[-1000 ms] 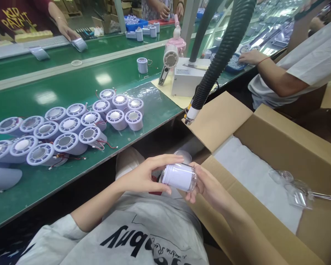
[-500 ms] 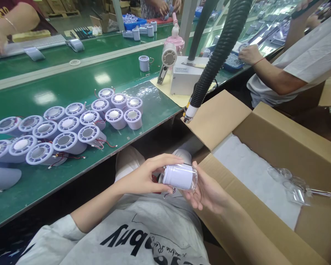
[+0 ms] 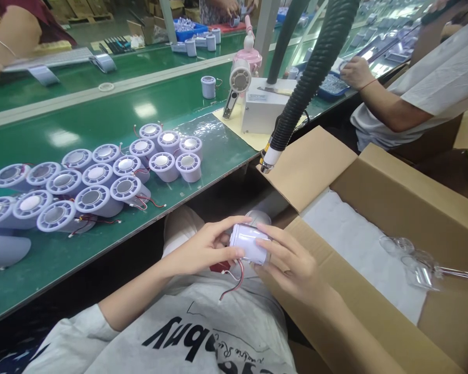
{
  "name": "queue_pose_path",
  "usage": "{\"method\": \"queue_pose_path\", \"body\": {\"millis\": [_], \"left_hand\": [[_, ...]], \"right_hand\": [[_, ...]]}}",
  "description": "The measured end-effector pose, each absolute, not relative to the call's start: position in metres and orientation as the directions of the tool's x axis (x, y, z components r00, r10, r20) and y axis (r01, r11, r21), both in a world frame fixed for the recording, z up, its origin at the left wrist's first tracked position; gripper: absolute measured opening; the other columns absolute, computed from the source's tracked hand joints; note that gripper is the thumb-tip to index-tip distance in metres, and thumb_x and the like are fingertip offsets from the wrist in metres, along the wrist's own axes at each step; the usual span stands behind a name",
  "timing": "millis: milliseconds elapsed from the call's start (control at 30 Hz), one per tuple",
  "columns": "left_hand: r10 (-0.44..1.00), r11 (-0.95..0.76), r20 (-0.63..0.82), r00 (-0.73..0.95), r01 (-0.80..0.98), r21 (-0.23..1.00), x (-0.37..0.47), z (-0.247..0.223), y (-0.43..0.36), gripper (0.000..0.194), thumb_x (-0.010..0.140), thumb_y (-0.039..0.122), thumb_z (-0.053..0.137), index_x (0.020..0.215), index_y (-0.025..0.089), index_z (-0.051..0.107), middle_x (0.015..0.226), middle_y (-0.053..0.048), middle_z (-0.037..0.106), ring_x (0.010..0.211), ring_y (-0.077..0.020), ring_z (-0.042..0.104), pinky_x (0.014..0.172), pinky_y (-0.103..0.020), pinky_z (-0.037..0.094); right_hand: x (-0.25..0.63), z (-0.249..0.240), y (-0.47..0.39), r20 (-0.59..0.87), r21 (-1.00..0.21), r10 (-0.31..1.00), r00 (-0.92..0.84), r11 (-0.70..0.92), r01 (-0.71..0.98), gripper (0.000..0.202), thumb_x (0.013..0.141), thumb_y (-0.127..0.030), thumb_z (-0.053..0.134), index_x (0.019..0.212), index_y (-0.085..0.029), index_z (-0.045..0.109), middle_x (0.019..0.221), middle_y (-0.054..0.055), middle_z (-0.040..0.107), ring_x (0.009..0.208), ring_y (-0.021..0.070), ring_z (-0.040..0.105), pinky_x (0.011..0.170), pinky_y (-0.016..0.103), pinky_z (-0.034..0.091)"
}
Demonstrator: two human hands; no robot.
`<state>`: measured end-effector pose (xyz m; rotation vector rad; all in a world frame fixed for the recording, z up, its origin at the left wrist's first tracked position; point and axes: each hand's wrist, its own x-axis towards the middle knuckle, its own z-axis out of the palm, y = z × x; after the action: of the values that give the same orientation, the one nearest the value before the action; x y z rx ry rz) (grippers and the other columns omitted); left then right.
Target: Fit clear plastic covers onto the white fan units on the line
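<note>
Green table (image 3: 31, 135): carries clustered lavender housings (image 3: 101, 208), most with round end faces up. Cardboard carton (image 3: 405, 202): open beside the person's right arm, with clear plastic parts (image 3: 423, 272) inside. Hands: both closed on one lavender cylinder (image 3: 247, 241), held tilted above the lap, off the table. The left hand (image 3: 206, 241) grips its left end; the right hand (image 3: 296, 259) lays fingers over its right end. Whether a clear cover encloses the cylinder cannot be told. Red and black wires (image 3: 239, 283): hang loose below it. Step in hand, as judged: two-handed fitting or turning of the cylinder. The next move calls for a steady left grip and wires kept unpinched.
</note>
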<state>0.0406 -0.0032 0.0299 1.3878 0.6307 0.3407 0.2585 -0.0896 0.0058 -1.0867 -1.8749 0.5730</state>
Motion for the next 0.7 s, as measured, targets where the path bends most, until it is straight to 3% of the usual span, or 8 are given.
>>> {"method": "queue_pose_path", "body": {"millis": [100,167,233,367,500,533,600,700], "left_hand": [[0.53,0.172,-0.155,0.834,0.073,0.982,0.04,0.029,-0.002,0.07,0.077,0.026,0.074,0.14,0.03,0.045,0.125,-0.007,0.06,0.103,-0.0195,0.064,0.087,-0.031,0.052],[0.502,0.171,-0.12,0.856,0.038,0.985,0.04,0.03,-0.001,0.072,0.075,0.021,0.076,0.139,0.031,0.046,0.136,-0.008,0.055,0.114,-0.0219,0.06,0.095,-0.033,0.05],[0.481,0.193,-0.133,0.867,0.043,0.98,0.039,0.03,-0.001,0.071,0.076,0.02,0.074,0.14,0.031,0.046,0.133,-0.009,0.057,0.114,-0.022,0.06,0.096,-0.035,0.05],[0.444,0.282,-0.182,0.877,0.056,0.958,0.038,0.024,-0.001,0.076,0.078,0.021,0.073,0.144,0.033,0.039,0.127,-0.008,0.061,0.096,-0.0176,0.066,0.086,-0.034,0.054],[0.437,0.303,-0.191,0.879,0.056,0.951,0.042,0.004,-0.008,0.082,0.077,0.023,0.074,0.147,0.034,0.033,0.131,-0.009,0.057,0.104,-0.0198,0.063,0.088,-0.035,0.052],[0.439,0.303,-0.191,0.878,0.056,0.951,0.043,0.0,-0.012,0.082,0.077,0.024,0.073,0.147,0.034,0.032,0.13,-0.009,0.057,0.105,-0.0202,0.063,0.089,-0.035,0.052],[0.441,0.274,-0.203,0.874,0.084,0.958,0.045,-0.004,-0.015,0.074,0.08,0.028,0.069,0.146,0.031,0.036,0.121,-0.008,0.062,0.097,-0.0187,0.065,0.083,-0.032,0.053],[0.513,0.062,-0.188,0.838,0.183,0.981,0.04,0.014,0.006,0.055,0.08,0.031,0.068,0.131,0.022,0.052,0.1,-0.005,0.068,0.081,-0.0161,0.065,0.072,-0.027,0.052]], "right_hand": [[0.259,0.007,-0.09,0.267,-0.915,0.949,-0.17,0.305,0.264,0.053,0.086,-0.029,0.072,0.135,-0.035,0.052,0.132,0.005,0.059,0.115,0.0254,0.06,0.096,0.04,0.052],[0.26,0.009,-0.091,0.141,-0.979,0.977,-0.159,0.162,0.125,0.046,0.088,-0.038,0.069,0.132,-0.033,0.056,0.122,0.005,0.066,0.103,0.0239,0.066,0.086,0.037,0.058],[0.262,0.01,-0.092,0.091,-0.988,0.982,-0.166,0.111,0.11,0.044,0.085,-0.041,0.07,0.127,-0.032,0.062,0.116,0.005,0.069,0.094,0.024,0.068,0.081,0.037,0.059],[0.265,0.011,-0.093,0.115,-0.969,0.982,-0.149,0.144,0.202,0.041,0.08,-0.033,0.077,0.12,-0.032,0.068,0.116,0.004,0.07,0.092,0.0258,0.069,0.09,0.043,0.055],[0.257,0.005,-0.091,-0.005,-0.991,0.984,-0.176,0.018,0.129,0.037,0.087,-0.028,0.066,0.124,-0.03,0.065,0.085,0.0,0.075,0.084,0.0244,0.07,0.084,0.041,0.056],[0.256,0.003,-0.09,-0.05,-0.995,0.979,-0.196,-0.031,0.097,0.04,0.087,-0.031,0.066,0.127,-0.029,0.064,0.085,0.001,0.076,0.085,0.0252,0.071,0.082,0.041,0.057],[0.264,-0.004,-0.09,-0.123,-0.991,0.961,-0.248,-0.105,0.084,0.048,0.086,-0.04,0.066,0.131,-0.025,0.06,0.103,0.005,0.074,0.098,0.0292,0.068,0.089,0.044,0.055],[0.309,-0.016,-0.096,-0.206,-0.931,0.974,-0.1,-0.163,0.327,0.049,0.088,-0.053,0.056,0.124,-0.022,0.065,0.129,0.011,0.063,0.122,0.035,0.054,0.106,0.054,0.04]]}}
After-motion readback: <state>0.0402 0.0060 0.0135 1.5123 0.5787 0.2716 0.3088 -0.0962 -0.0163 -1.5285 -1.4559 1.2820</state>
